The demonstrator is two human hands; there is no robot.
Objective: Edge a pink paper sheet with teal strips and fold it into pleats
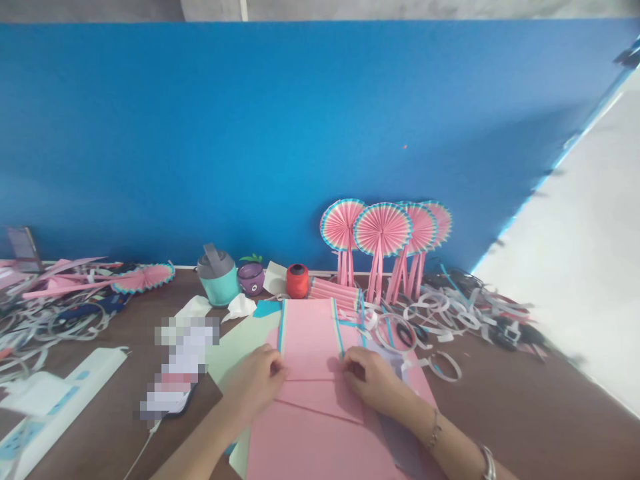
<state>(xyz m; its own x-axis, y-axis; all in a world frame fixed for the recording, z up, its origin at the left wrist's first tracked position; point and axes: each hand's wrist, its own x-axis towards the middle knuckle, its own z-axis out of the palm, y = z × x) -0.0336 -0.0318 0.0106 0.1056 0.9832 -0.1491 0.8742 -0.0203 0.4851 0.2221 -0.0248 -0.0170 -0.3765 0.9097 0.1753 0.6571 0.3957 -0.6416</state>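
Note:
A pink sheet of paper with blue and cream stripes along both sides lies in front of me. My left hand has its fingers closed in a pinch at the sheet's left edge, near a crease across its lower part. At the opposite edge my right hand pinches the paper in the same way, thumb and fingers bent together. Underneath lie larger pink sheets, with pale green paper showing out to the left. Beyond the sheet rests a pleated pink paper strip.
Several round pink paper fans stand against the blue partition. Scissors lie among white strip loops at right. A red spool, purple cup and teal cup stand behind. Left are a phone and power strip.

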